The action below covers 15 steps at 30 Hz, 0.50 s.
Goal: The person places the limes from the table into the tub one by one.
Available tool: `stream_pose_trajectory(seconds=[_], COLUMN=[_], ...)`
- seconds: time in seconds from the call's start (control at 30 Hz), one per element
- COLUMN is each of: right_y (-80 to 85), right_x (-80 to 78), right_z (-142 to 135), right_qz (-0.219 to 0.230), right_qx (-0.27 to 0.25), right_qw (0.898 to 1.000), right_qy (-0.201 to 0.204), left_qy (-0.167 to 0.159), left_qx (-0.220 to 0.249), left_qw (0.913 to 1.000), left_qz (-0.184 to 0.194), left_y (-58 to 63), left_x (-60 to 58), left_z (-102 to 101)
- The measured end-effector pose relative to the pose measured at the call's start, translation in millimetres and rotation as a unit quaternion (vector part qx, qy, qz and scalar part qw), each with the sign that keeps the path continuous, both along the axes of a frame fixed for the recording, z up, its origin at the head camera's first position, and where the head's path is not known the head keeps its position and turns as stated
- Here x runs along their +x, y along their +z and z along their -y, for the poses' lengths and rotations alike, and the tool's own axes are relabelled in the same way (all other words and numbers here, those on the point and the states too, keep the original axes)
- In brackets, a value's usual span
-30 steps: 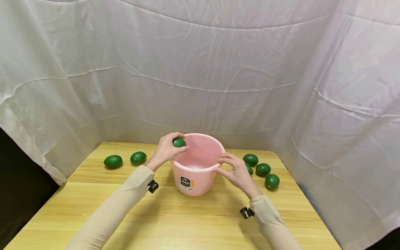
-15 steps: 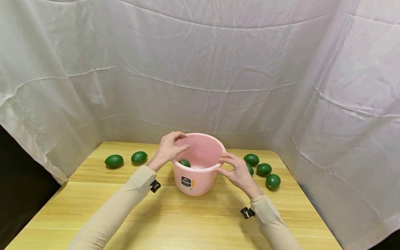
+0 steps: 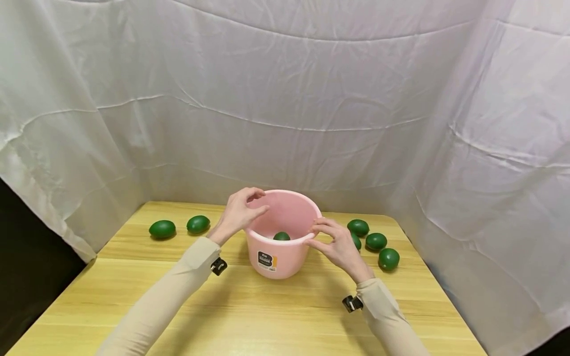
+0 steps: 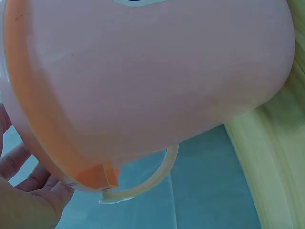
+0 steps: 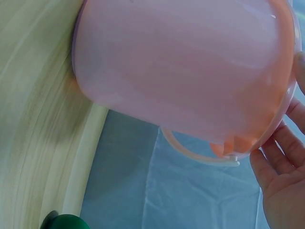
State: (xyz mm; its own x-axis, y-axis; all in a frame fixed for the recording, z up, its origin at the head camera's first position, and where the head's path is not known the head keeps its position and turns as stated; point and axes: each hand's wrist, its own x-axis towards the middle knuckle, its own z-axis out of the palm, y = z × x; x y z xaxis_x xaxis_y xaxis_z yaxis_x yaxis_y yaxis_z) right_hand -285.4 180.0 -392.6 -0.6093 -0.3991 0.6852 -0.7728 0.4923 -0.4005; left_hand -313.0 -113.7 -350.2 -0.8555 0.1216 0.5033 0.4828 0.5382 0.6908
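Note:
A pink bucket [image 3: 277, 259] with a label on its front stands upright on the table. Low inside it lies one dark green, lime-like fruit [image 3: 281, 236], partly hidden by the front rim. Above the bucket's left rim is my left hand [image 3: 240, 210], thumb and fingers spread apart with nothing between them. My right hand [image 3: 340, 247] holds the rim on the right side, thumb toward the front and fingers at the edge. In the right wrist view, the fingers [image 5: 281, 148] touch the rim. The left wrist view shows the bucket's pale handle [image 4: 167, 169] hanging down behind.
Left of the bucket, two green fruits [image 3: 162, 229] lie on the wooden table [image 3: 267, 316]. Several more green fruits [image 3: 376, 241] sit to the right, one partly behind my right hand. A pale curtain [image 3: 285, 113] encloses the back and sides.
My left hand has let go of the green fruit, which dropped into the bucket and rolled right along the bottom. My right hand has stayed at the rim.

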Motion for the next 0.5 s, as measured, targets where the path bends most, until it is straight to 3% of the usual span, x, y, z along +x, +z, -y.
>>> stream_pose_trajectory(seconds=[0.5], right_y=[0.3], right_x=[1.3], right_z=[1.2], right_qz=[-0.007], right_qx=[-0.003], right_qw=[1.000], right_qy=[-0.002], left_qy=[0.010], left_qx=[0.031], left_qw=[0.9994], left_qz=[-0.006], left_y=[-2.3], left_x=[5.7], left_z=[15.0])
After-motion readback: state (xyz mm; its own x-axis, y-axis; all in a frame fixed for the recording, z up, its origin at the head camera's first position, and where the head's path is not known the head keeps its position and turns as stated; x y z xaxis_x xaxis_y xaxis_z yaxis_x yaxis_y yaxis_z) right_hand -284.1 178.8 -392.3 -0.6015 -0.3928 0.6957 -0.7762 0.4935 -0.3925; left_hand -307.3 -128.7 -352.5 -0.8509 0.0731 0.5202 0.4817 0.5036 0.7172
